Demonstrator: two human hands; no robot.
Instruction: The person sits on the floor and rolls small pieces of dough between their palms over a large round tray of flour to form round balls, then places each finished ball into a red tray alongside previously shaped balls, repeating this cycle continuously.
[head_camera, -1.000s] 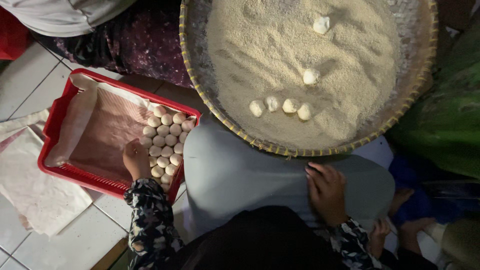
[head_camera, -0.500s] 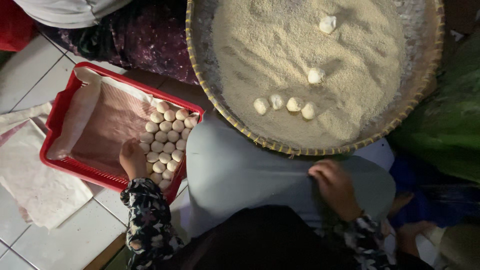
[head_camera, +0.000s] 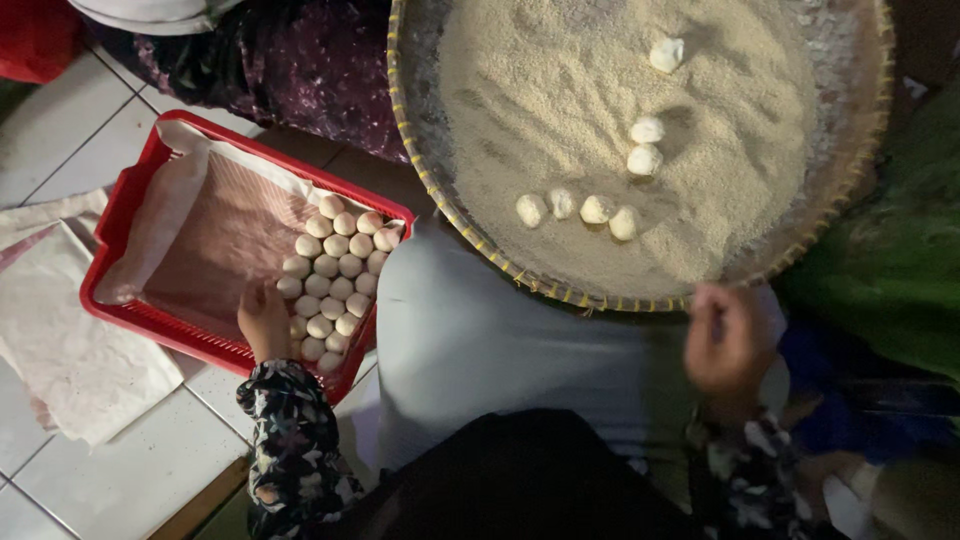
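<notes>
Left hand (head_camera: 262, 318): sits knuckles up at the near edge of the red tray (head_camera: 140, 315), fingers curled down onto the packed pale balls (head_camera: 335, 270) in the tray's near right corner. Touches them; cannot tell whether one is pinched between the fingertips, since the back of the hand hides them.

Right hand (head_camera: 728, 340): hangs over the grey cloth (head_camera: 480, 340) on the lap, just below the near rim of the round woven tray (head_camera: 500, 262). Blurred, fingers loosely bent; cannot tell whether empty or holding something.

Further out, in the red tray: paper liner (head_camera: 220, 225) bare over the far and left part, balls in tight rows only at the right end.

Across the woven rim, on the bed of pale crumbs (head_camera: 560, 100): row of four coated balls (head_camera: 575, 208), lying ahead and to the left of the right hand, long axis running left to right and roughly parallel to the near rim. Near the right hand, well apart from the left hand, with the rim and the lap between.

Beyond the row: pair of balls (head_camera: 646, 145) touching each other, then a single ball (head_camera: 666, 54) near the far side of the crumbs.
</notes>
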